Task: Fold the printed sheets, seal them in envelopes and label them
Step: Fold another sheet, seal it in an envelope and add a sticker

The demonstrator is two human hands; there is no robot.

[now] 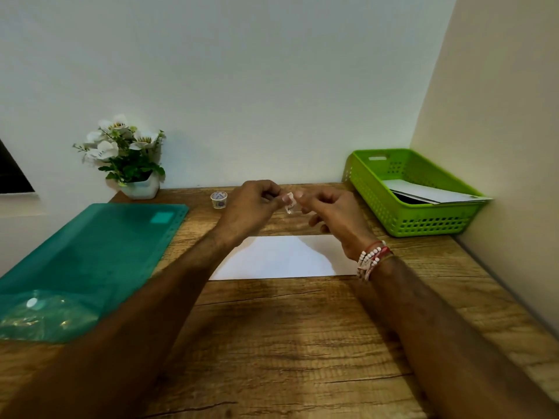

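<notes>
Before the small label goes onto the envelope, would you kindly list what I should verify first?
1. Grip: small label pinched between left hand and right hand: ok.
2. Target: white envelope lies flat on the table, below the hands: ok.
3. Envelope's upper face bare where a label would go: ok.
4. Label's backing peeled off: cannot tell, too small.
5. Envelope sealed: cannot tell, no flap shows.
6. The green basket on the right has free space beside its papers: ok.

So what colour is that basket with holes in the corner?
The basket is bright lime green, best seen in the head view.
</notes>
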